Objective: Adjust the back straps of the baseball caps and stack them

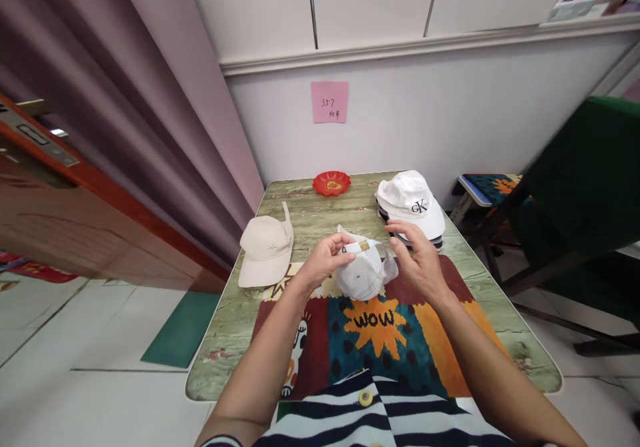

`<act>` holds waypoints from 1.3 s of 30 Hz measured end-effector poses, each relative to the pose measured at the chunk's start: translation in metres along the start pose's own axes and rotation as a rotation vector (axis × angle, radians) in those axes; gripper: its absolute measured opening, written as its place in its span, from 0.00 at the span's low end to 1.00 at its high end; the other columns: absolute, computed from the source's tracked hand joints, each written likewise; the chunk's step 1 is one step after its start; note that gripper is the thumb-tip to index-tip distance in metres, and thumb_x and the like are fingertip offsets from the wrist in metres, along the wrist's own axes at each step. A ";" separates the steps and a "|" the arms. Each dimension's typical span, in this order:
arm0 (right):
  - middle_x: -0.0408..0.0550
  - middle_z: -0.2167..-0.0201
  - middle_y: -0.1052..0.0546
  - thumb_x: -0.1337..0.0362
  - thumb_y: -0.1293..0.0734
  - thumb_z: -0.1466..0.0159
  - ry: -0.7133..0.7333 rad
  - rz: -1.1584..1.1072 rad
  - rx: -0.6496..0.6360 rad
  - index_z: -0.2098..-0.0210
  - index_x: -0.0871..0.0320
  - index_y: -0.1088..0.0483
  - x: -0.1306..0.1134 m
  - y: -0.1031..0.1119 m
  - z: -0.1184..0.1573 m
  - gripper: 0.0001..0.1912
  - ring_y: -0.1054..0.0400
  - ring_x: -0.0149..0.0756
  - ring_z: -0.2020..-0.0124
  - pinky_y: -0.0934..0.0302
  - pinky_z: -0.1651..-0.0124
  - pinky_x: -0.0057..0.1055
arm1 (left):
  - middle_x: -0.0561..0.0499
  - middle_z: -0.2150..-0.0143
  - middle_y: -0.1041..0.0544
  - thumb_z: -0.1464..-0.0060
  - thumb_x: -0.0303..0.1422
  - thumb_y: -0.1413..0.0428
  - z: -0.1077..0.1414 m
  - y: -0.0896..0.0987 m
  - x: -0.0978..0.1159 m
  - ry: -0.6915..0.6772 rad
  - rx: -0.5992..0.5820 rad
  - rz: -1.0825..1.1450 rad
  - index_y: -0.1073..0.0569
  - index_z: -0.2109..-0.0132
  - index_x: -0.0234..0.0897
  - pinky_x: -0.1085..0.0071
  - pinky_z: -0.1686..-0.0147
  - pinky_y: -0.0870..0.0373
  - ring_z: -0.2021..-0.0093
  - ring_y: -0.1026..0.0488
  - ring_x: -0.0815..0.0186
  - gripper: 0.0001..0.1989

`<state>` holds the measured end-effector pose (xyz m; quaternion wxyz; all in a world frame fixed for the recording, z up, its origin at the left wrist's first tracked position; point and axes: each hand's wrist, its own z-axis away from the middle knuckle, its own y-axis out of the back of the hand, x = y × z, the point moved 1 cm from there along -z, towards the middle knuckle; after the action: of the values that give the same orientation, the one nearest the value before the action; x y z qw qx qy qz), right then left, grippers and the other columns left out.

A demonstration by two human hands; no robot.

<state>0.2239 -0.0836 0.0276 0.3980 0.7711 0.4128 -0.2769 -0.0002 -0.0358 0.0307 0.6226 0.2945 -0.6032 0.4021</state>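
- Left hand (pixel 326 260): thumb and fingers closed on the edge of the pale cap (pixel 359 280), near its strap buckle (pixel 365 245).
- Right hand (pixel 417 257): open, thumb and fingers apart, between the pale cap and the stack of caps (pixel 411 200).
- Pale cap: crown downward, over the patterned mat (pixel 350 363) at the middle of the counter (pixel 320 217).
- Beige cap (pixel 265 250): on the counter, left of the left hand.
- Red dish (pixel 332 183): at the counter's far edge.
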 end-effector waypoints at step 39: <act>0.43 0.73 0.24 0.55 0.31 0.40 -0.395 -0.310 -0.345 0.72 0.55 0.27 0.006 -0.040 0.001 0.11 0.35 0.36 0.70 0.42 0.62 0.32 | 0.50 0.69 0.23 0.54 0.43 0.30 -0.007 -0.006 -0.024 0.022 0.014 0.179 0.22 0.65 0.32 0.74 0.68 0.37 0.71 0.30 0.70 0.18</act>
<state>0.1928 -0.0683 0.0074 0.5485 0.5514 0.4810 -0.4046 0.0098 -0.0365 0.0072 0.5889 0.2393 -0.6174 0.4635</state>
